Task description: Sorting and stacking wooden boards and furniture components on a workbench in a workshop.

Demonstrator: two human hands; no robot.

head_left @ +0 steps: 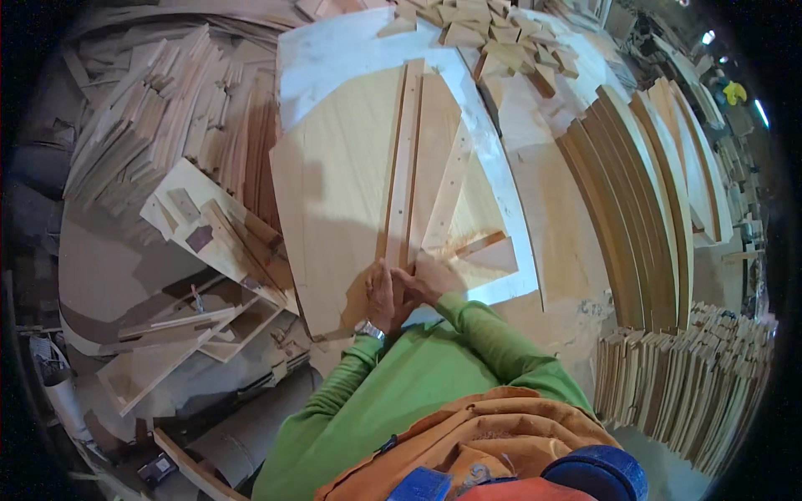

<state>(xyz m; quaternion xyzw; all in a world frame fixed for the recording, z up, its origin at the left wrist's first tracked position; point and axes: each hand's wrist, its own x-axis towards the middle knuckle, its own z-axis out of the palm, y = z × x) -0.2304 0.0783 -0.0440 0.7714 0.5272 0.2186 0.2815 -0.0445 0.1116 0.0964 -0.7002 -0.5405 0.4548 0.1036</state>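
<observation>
A long wooden strip, dotted with small dark holes or screw heads, runs lengthwise over a pale wood panel with angled corners. My left hand, with a watch at the wrist, is closed around the left side of the strip's near end. From the right, my right hand grips the same end, its fingers bent over and partly hidden. A shorter dotted strip slants on the panel to the right of the long one. Beside my right hand lies a wood offcut with sawdust around it.
Cut wood pieces are heaped at the far end of the table. Curved boards stand at the right, above stacked slats. More boards pile up at the left, near a board with offcuts and an open wooden frame.
</observation>
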